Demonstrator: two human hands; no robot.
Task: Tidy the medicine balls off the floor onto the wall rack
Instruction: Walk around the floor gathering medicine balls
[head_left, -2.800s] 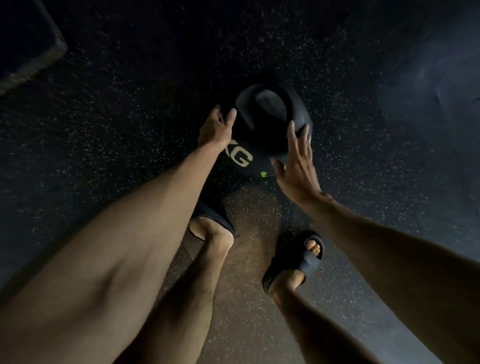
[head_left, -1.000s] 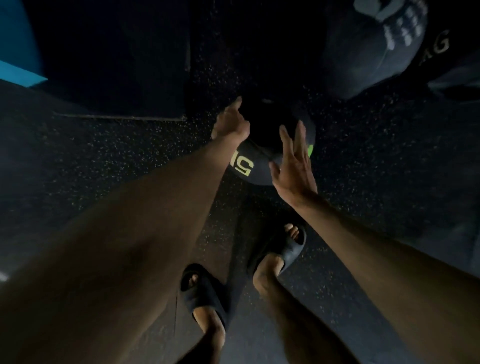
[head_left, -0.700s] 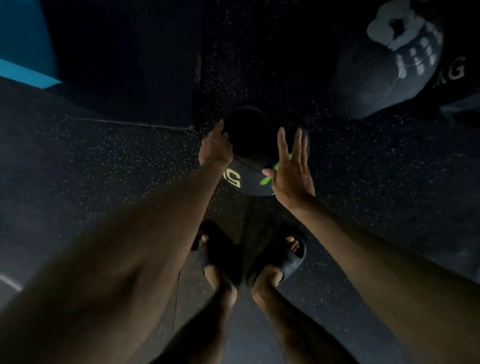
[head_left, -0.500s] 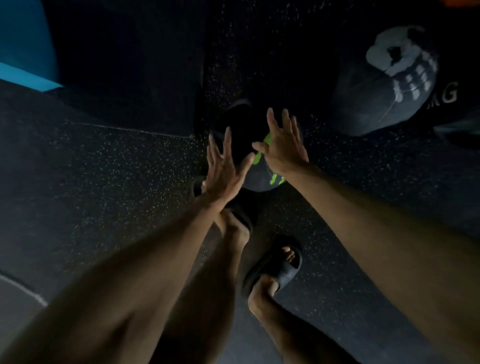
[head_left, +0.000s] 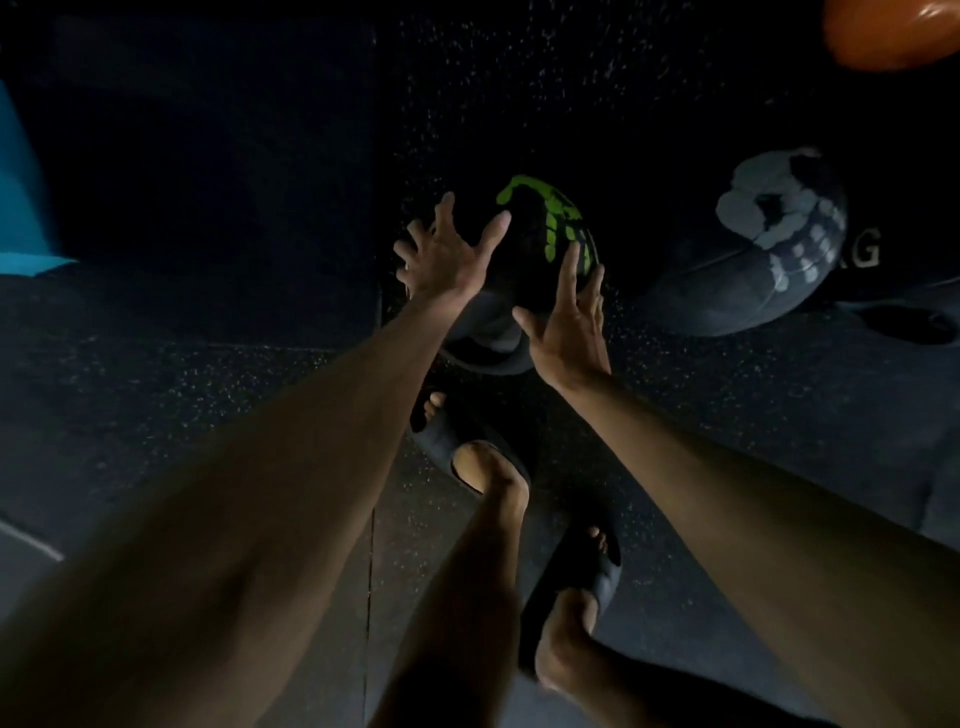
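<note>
Left hand (head_left: 447, 260) and right hand (head_left: 563, 327) flank the medicine ball (head_left: 540, 234), fingers spread apart. Ungripped, it may slip onto the sandalled foot (head_left: 457, 436) just beside it.

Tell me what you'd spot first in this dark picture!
The bright green print on the black ball in the middle jumps out, with the left hand and right hand spread open on either side of it. A round orange shape glows in the top right corner.
</note>
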